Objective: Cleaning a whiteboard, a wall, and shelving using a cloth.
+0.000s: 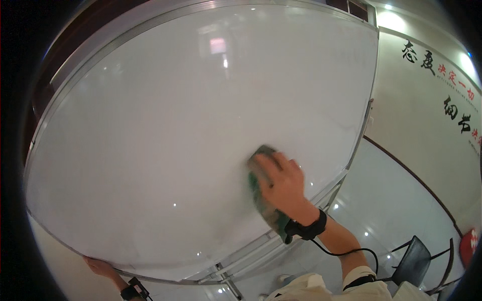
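A large whiteboard (pixel 158 124) in a metal frame fills most of the view, its glossy face showing reflections of lights. My right hand (pixel 284 184) presses a green cloth (pixel 260 195) against the lower right part of the board. The cloth hangs below my fingers towards the wrist and looks slightly blurred. At the lower left, my left hand (pixel 99 268) grips the edge of the whiteboard frame, its fingertips partly hidden behind the rim. Each wrist wears a black strap with a device and a cable.
A dark chair (pixel 413 259) stands on the shiny tiled floor at the lower right, near a red object (pixel 469 246). Metal stand bars (pixel 241 265) run below the board. The wall (pixel 406 109) to the right bears large writing.
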{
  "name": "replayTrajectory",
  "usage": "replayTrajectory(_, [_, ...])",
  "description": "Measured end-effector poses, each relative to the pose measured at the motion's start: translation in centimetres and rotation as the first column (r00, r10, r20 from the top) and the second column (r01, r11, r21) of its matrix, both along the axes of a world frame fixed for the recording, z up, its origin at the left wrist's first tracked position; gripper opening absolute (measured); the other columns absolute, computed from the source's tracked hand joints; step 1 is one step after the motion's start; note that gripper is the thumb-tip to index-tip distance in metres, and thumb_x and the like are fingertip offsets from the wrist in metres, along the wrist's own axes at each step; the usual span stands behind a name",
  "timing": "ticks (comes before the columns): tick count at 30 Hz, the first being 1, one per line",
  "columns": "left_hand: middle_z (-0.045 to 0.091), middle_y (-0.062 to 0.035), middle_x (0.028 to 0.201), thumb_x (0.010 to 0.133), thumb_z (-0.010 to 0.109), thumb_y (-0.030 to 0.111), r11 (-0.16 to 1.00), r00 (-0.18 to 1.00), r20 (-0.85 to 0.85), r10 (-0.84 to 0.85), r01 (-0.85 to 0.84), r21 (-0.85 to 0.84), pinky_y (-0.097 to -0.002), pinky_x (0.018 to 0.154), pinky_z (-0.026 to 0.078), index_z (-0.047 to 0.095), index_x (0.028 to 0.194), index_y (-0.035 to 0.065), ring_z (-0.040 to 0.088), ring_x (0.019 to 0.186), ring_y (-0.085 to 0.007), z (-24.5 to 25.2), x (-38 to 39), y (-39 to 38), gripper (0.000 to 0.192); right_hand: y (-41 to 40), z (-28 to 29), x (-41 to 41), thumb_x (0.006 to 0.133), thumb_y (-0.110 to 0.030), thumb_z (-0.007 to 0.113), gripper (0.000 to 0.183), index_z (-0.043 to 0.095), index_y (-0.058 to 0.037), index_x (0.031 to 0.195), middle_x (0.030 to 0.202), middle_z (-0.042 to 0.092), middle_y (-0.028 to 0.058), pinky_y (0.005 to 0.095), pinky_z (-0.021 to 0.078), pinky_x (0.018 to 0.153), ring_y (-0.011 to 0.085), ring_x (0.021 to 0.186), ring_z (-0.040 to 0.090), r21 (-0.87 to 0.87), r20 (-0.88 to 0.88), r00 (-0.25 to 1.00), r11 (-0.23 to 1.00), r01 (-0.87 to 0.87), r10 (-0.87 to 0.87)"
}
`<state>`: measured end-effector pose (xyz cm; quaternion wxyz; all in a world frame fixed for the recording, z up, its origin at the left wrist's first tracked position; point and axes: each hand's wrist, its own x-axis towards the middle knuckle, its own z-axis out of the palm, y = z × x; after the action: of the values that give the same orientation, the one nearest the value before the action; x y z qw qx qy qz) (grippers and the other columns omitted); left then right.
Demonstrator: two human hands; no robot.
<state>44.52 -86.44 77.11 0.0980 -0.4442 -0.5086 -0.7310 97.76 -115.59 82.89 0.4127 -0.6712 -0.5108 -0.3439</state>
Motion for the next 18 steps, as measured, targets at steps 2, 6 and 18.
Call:
replayTrajectory(2, [0.047,-0.0199,0.125,0.095,0.028,0.035,1.000,1.000,0.017,-0.002,0.002,-0.016,-0.0373,0.097,0.035,0.048,0.120,-0.0060,0.045,0.115,-0.0323,-0.1,-0.2,-0.1,0.052,-0.8,0.6,2.0,0.061,-0.010,0.065,0.052,0.054,-0.0133,0.112,0.097,0.052,0.0119,0.0379,0.0433,0.064,0.0298,0.076,0.054,0.062,-0.074,0.996,0.996,0.062,-0.058])
replayTrajectory(6, [0.044,-0.0201,0.129,0.095,0.025,0.040,1.000,0.997,-0.075,-0.013,0.013,0.001,-0.0404,0.097,0.035,0.041,0.127,-0.0036,0.045,0.116,-0.0319,-0.4,-1.1,0.1,0.056,-0.3,0.4,0.1,0.059,-0.007,0.064,0.047,0.056,-0.0117,0.105,0.093,0.053,0.0101,0.0362,0.0426,0.063,0.0267,0.072,0.054,0.094,-0.035,0.998,0.994,0.061,-0.058])
replayTrajectory(18, [0.046,-0.0214,0.127,0.095,0.026,0.040,0.999,0.999,0.002,-0.036,0.036,-0.017,-0.0395,0.096,0.036,0.042,0.126,-0.0049,0.046,0.115,-0.0327,-0.3,-1.2,-0.5,0.056,-0.4,1.3,1.9,0.055,0.000,0.060,0.044,0.061,-0.0097,0.098,0.086,0.055,0.0093,0.0316,0.0426,0.056,0.0259,0.059,0.049,0.178,-0.061,0.997,0.982,0.057,-0.047])
